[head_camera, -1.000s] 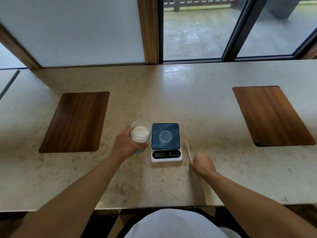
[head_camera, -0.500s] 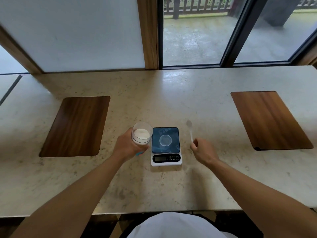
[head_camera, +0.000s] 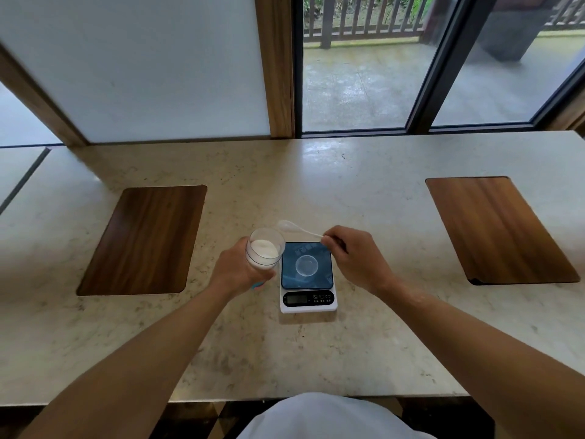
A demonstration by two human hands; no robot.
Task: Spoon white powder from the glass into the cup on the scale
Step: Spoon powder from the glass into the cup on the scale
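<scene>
My left hand [head_camera: 238,270] grips a clear glass [head_camera: 264,251] holding white powder, tilted toward the right, just left of the scale. A small white digital scale [head_camera: 307,277] with a dark blue top sits at the table's middle. A small clear cup [head_camera: 306,265] stands on its platform and looks empty. My right hand [head_camera: 354,259] pinches the handle of a translucent plastic spoon [head_camera: 296,229], held level behind the scale with its bowl pointing left, just past the glass rim. The spoon's bowl looks empty.
Two dark wooden boards are set in the pale stone tabletop [head_camera: 316,182], one at the left [head_camera: 145,240] and one at the right [head_camera: 497,228]. Windows and a frosted panel [head_camera: 142,64] run along the far edge. The near table edge lies close to my body.
My right hand picked the spoon up off the table right of the scale and swung it up and leftward, bowl now near the glass. The glass stayed held in my left hand.
</scene>
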